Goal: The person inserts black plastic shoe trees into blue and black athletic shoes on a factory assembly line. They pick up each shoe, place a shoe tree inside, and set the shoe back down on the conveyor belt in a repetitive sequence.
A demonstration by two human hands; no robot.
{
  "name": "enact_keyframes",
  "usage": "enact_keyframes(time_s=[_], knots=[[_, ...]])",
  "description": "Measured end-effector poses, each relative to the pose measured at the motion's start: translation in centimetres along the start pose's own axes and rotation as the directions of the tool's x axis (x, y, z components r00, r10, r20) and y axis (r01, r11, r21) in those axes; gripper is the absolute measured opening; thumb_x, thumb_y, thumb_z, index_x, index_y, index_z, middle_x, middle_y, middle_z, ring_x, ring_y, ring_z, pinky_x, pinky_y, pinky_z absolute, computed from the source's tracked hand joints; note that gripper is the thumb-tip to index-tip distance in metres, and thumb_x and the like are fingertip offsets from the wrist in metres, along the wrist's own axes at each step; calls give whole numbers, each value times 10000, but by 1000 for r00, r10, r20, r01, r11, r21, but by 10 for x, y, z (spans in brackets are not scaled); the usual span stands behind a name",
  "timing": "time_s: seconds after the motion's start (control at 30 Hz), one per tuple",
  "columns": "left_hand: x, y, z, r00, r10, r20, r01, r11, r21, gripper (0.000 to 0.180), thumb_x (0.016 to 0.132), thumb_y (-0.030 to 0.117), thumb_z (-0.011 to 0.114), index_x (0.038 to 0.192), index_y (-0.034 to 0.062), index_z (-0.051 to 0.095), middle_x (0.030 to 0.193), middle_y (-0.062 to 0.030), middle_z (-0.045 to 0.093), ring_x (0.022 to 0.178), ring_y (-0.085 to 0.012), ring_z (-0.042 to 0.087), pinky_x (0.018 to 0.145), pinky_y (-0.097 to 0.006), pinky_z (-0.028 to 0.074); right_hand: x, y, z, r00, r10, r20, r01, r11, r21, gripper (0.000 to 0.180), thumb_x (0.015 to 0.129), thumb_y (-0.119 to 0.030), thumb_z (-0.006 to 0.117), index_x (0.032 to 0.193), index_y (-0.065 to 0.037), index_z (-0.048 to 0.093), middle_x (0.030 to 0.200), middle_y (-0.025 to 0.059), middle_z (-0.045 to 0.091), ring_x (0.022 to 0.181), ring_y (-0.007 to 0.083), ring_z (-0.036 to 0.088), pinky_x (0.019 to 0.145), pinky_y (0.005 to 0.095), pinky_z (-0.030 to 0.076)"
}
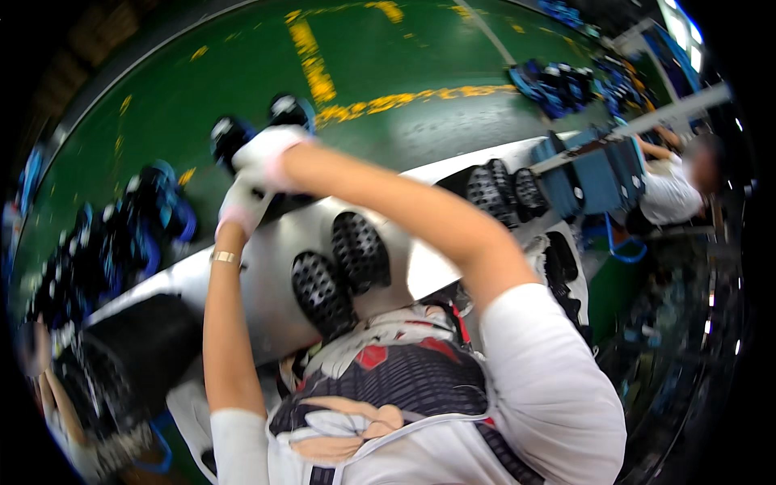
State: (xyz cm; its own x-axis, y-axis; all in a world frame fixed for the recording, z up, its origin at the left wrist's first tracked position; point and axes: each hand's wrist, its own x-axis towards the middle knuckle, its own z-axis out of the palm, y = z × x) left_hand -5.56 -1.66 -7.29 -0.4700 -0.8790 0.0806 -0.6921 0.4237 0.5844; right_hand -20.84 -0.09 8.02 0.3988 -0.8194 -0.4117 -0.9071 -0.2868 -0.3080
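Observation:
Both my hands wear white gloves and meet beyond the table's far edge, at the left. My right hand crosses over the left and is closed against a pair of dark shoes with blue parts, one shoe left of the other shoe. My left hand lies just below it, touching or nearly touching it; its fingers are partly hidden and blurred. Nearer to me on the metal table, two black studded soles, the left sole and the right sole, face up side by side.
More black studded soles lie at the table's right. Blue-grey panels stand beyond them, near a seated person. Dark blue-and-black footwear is heaped on the left floor. A black bin-like object stands near another person.

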Motion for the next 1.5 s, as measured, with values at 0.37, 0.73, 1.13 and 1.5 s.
enact_keyframes(time_s=[0.37,0.73,1.13,1.5], knots=[[-35,22,-39,988,-149,-31,152,961,230,506,822,361,622,1273,143,553,1265,-97,548,1103,-310,569,913,-386,482,-176,50,83,929,-1,-369,103,961,257,268,892,-311,515,908,-85,658,881,140,653,810,334,621,728,428,489],[-55,76,-50,950,206,-235,-159,966,202,378,842,207,652,1190,68,600,1207,-149,558,1097,-329,555,927,-372,458,-172,33,150,824,-122,-553,171,984,39,342,731,-299,718,974,-83,612,949,117,611,919,313,589,821,420,469],[-67,92,-45,994,90,-54,-97,986,-133,324,868,126,639,1179,37,616,1140,-84,603,895,-157,602,716,-260,500,-178,31,139,817,-70,-572,226,952,207,296,733,-319,669,844,-53,605,876,130,609,873,301,618,771,411,502],[-82,142,-50,906,309,290,340,-124,-932,790,976,586,314,1453,-40,248,1445,-148,383,1318,-263,393,1126,-384,277,-175,11,87,443,-122,-888,543,825,157,304,693,-228,707,901,-64,559,883,136,569,820,327,590,710,419,506]])
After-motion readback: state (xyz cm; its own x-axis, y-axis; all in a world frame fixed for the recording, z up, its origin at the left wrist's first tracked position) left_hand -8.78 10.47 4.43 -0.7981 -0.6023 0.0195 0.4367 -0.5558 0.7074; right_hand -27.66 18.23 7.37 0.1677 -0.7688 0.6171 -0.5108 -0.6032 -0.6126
